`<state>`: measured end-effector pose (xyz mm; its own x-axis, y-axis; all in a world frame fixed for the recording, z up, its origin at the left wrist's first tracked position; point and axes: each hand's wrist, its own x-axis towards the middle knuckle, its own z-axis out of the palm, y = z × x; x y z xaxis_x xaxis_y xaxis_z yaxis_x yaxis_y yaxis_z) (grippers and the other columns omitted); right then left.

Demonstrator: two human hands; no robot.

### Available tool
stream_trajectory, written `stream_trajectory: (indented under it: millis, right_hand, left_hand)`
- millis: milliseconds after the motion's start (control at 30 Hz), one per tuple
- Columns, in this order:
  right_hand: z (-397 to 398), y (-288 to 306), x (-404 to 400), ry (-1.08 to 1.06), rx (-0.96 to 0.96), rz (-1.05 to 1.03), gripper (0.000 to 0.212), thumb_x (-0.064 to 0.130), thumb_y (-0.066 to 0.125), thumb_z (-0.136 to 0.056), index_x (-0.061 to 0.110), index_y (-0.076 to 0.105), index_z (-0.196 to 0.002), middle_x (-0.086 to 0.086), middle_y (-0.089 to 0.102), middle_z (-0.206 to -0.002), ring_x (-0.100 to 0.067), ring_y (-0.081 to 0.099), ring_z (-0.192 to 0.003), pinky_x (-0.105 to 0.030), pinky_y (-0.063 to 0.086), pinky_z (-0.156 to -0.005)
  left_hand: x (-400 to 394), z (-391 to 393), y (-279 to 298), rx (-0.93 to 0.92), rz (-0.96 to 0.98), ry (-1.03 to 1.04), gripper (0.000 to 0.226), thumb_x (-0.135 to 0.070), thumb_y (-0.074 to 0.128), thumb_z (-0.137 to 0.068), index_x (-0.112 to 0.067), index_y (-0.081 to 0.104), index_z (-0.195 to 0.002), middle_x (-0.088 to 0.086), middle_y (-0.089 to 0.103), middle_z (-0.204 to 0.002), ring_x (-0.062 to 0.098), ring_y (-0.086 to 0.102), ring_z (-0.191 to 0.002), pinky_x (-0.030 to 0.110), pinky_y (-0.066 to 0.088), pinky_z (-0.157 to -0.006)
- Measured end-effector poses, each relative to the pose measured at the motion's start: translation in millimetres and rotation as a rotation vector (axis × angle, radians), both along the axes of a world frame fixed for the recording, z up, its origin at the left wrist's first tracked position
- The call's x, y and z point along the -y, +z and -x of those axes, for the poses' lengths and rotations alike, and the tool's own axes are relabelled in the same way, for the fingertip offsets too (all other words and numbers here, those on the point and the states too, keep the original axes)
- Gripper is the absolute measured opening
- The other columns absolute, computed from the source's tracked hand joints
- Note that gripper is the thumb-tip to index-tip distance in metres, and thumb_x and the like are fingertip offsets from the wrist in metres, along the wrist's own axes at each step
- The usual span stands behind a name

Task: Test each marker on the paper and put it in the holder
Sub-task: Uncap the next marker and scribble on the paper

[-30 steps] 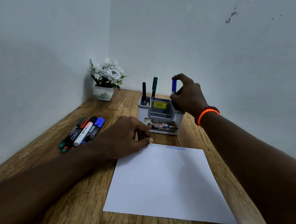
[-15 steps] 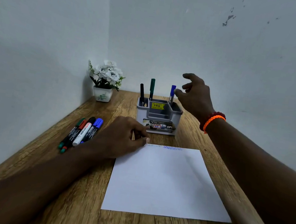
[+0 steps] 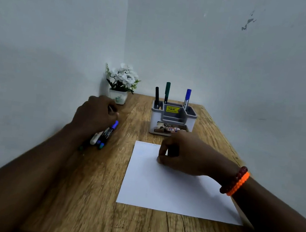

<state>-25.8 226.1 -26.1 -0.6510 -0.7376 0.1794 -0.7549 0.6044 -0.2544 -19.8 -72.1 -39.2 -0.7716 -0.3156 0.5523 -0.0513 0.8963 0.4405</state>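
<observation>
Three markers stand in the holder [image 3: 173, 118]: black [image 3: 157, 97], green [image 3: 167, 92], blue [image 3: 187, 98]. So I read this as the pick-up for the next one. My left hand [image 3: 95, 116] sits over the loose markers [image 3: 105, 134] on the table [image 3: 83, 194], fingers curled down onto the bunch; whether one is truly gripped, I can't tell. My right hand [image 3: 184, 153] rests on the paper [image 3: 158, 186], fingers curled, holding nothing I can see. Next I need one marker singled out, uncapped, tip to the sheet.
</observation>
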Motion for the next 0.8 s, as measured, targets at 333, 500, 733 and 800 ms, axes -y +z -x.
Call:
stream_trajectory:
  millis: [333, 500, 733, 800]
  right_hand:
    - [-1.6, -2.9, -2.1, 0.025, 0.014, 0.014, 0.015, 0.032, 0.075, -0.096, 0.021, 0.08, -0.106, 0.023, 0.061, -0.08, 0.017, 0.058, -0.071, -0.006, 0.044, -0.058]
    - [-1.7, -2.5, -2.2, 0.048, 0.019, 0.021, 0.015, 0.03, 0.075, -0.097, 0.02, 0.079, -0.107, 0.023, 0.061, -0.079, 0.019, 0.058, -0.073, -0.005, 0.045, -0.06]
    - [-1.5, -3.0, -2.2, 0.047, 0.032, 0.02, 0.017, 0.03, 0.074, -0.097, 0.02, 0.079, -0.11, 0.021, 0.063, -0.083, 0.013, 0.06, -0.071, -0.005, 0.046, -0.06]
    - [-0.8, -3.2, -2.0, 0.045, 0.025, 0.025, 0.018, 0.031, 0.074, -0.097, 0.02, 0.079, -0.11, 0.018, 0.066, -0.089, 0.007, 0.061, -0.072, -0.006, 0.047, -0.061]
  left_hand:
    - [2.3, 0.4, -3.8, 0.156, -0.039, -0.045, 0.018, -0.041, 0.084, -0.071, -0.034, 0.071, -0.082, -0.009, 0.07, -0.088, 0.013, 0.069, -0.085, 0.038, 0.06, -0.075]
    - [-3.8, 2.2, -6.0, 0.196, 0.033, -0.062, 0.029, -0.046, 0.089, -0.068, -0.032, 0.068, -0.082, -0.008, 0.067, -0.09, 0.014, 0.068, -0.087, 0.041, 0.06, -0.076]
    - [-17.2, 0.0, -6.1, 0.155, 0.076, -0.038, 0.024, -0.039, 0.086, -0.077, -0.024, 0.071, -0.086, -0.003, 0.066, -0.095, 0.019, 0.067, -0.088, 0.039, 0.057, -0.075]
    - [-21.6, -1.0, -5.2, 0.154, 0.118, -0.027, 0.027, -0.042, 0.085, -0.078, -0.021, 0.071, -0.088, -0.001, 0.063, -0.1, 0.021, 0.066, -0.089, 0.04, 0.056, -0.075]
